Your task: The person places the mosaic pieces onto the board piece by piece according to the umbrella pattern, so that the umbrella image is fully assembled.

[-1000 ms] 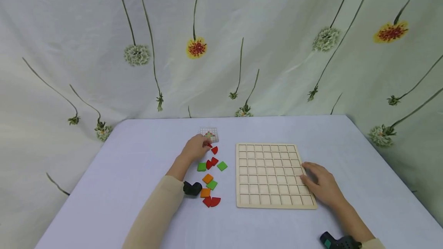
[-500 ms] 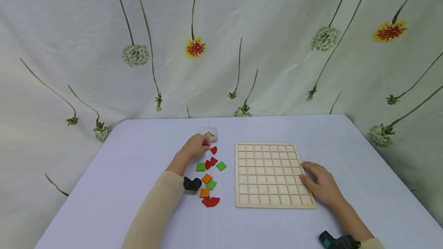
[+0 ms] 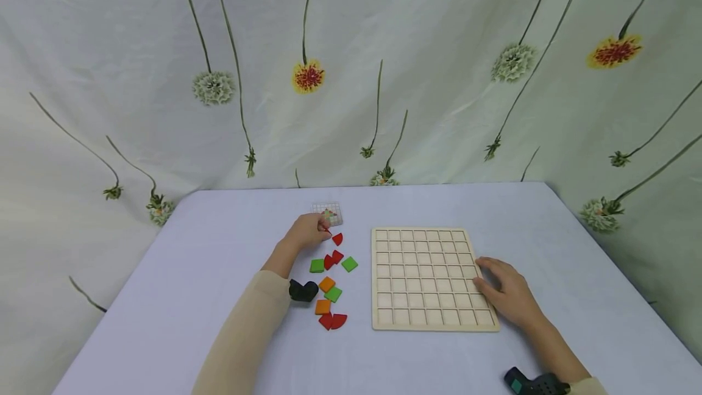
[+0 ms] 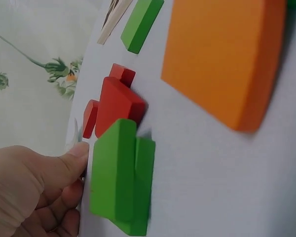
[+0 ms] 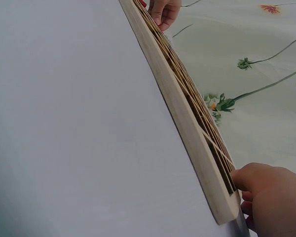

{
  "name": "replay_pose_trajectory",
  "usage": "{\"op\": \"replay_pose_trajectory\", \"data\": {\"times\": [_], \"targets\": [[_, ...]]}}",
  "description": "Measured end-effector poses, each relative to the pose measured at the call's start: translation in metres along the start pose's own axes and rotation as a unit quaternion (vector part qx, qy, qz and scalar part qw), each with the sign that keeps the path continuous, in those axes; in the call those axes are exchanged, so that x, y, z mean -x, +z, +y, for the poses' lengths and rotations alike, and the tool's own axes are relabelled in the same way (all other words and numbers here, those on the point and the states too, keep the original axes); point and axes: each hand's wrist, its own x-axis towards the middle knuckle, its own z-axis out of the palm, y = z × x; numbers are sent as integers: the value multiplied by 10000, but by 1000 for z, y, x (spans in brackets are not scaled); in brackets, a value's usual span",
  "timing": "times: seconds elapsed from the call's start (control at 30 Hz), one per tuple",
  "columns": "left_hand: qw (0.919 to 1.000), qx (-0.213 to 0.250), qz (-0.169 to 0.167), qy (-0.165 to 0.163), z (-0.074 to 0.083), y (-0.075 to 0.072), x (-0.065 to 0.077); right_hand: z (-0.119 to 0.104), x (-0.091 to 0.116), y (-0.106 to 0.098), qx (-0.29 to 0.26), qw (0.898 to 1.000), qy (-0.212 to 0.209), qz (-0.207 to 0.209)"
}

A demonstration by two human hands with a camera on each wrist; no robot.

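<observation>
My left hand (image 3: 308,231) bends over the far left pieces. Its fingertips pinch a small red piece, only a sliver of which shows in the head view, and they lie against the near edge of a small printed grid card (image 3: 331,211). In the left wrist view the thumb (image 4: 71,163) hides what is between the fingers. Beside it lie red pieces (image 4: 119,103) and stacked green squares (image 4: 113,173). My right hand (image 3: 507,294) rests relaxed on the right rim of a wooden grid board (image 3: 421,279), thumb and forefinger apart; its fingertips touch the edge (image 5: 239,180).
Left of the board, several flat pieces lie in a loose column: green squares (image 3: 349,264), orange squares (image 3: 323,306) and red quarter-circles (image 3: 339,320). A pale cloth covers the table (image 3: 219,255). A flowered curtain (image 3: 439,78) hangs behind its far edge.
The grid card has shifted slightly left along with my left fingertips, which were over it half a second ago. My right hand and the board stay put.
</observation>
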Motion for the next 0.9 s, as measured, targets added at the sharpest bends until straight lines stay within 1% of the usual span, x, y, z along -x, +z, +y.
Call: {"op": "replay_pose_trajectory", "data": {"times": [0.2, 0.27, 0.47, 0.57, 0.63, 0.73, 0.9], "targets": [[9999, -50, 88, -29, 1, 0, 0, 1, 0, 1, -29, 10000, -41, 42], [9998, -31, 170, -39, 1, 0, 0, 1, 0, 0, -29, 10000, -49, 42], [9989, -12, 467, 79, -3, 3, 2, 1, 0, 0, -46, 10000, -42, 31], [9979, 46, 641, 115, -2, 4, 4, 2, 0, 0, -69, 9999, -63, 39], [9968, 140, 762, 175, 1, 4, 5, 3, 0, 1, -64, 9999, -68, 35], [9951, 405, 858, 277, 9, 5, 6, 3, 0, 1, -75, 9999, -64, 40], [9917, 806, 850, 522, 27, 11, 5, 4, -1, 1, -84, 10000, -29, 44]]}}
